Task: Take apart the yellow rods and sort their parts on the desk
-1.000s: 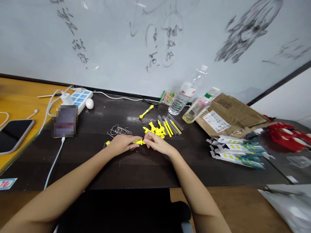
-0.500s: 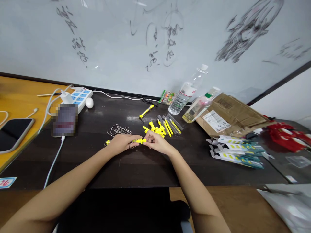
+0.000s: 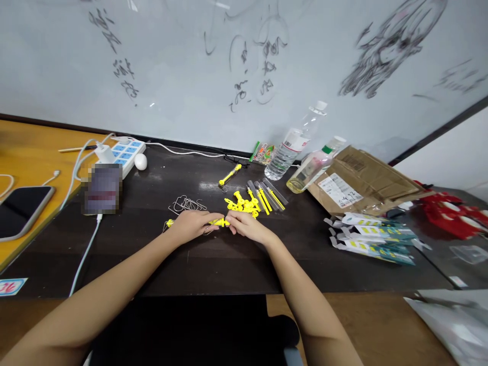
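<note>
Close together over the dark table, my left hand and my right hand both grip one slim yellow plastic piece. The left fingers are closed round its left part, which they mostly hide. At its right end, the right thumb and fingers pinch it. A bit of bent wire shows below the left fingertips. Behind the left hand lies a tangle of metal wire hooks. Loose yellow plastic parts are heaped behind the right hand, beside clear tubes with yellow rods. Another yellow end piece pokes out left of my left hand.
Farther back lies a yellow-ended tube with a hook. A water bottle, a second bottle, a cardboard parcel and printed cartons stand or lie rightward. At left are a power strip and phone.
My right fingers have shifted slightly and curl over the right end of the yellow piece. My left hand keeps its hold in nearly the same place.
</note>
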Available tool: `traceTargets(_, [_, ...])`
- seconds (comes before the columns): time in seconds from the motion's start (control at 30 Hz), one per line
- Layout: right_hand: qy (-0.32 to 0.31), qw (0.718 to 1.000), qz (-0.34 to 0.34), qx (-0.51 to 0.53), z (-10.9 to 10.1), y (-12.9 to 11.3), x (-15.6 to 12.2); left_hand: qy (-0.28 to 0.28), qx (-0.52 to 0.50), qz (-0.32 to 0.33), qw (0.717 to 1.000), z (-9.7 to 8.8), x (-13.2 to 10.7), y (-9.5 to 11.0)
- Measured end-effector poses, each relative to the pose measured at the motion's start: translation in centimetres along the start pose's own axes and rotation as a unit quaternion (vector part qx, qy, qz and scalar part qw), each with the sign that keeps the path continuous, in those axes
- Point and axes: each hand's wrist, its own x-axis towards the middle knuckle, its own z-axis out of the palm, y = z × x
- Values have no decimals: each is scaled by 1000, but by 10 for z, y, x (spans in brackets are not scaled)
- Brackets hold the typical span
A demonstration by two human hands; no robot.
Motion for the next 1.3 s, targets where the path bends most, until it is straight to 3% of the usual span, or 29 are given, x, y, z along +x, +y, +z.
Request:
traceTargets(0.2, [-1, 997, -1, 83, 0, 0, -1, -7, -8, -11, 1000, 1, 0, -2])
traceTargets(0.47, [41, 998, -29, 41, 0, 1, 0, -31, -37, -32, 998, 3, 0, -5])
traceTargets(0.67, [-6, 1000, 23, 17, 2, 2, 1, 6, -19, -1, 1000, 3, -1, -2])
traceTargets(0.9, [-20, 999, 8, 25, 1, 0, 1, 10, -5, 6, 1000, 2, -1, -2])
traceTargets(1.07, [1, 998, -9, 67, 2, 4, 2, -7, -11, -8, 1000, 2, 1, -2])
traceTargets(1.3, [30, 998, -45, 39, 3, 3, 2, -47, -36, -28, 998, 1, 1, -3])
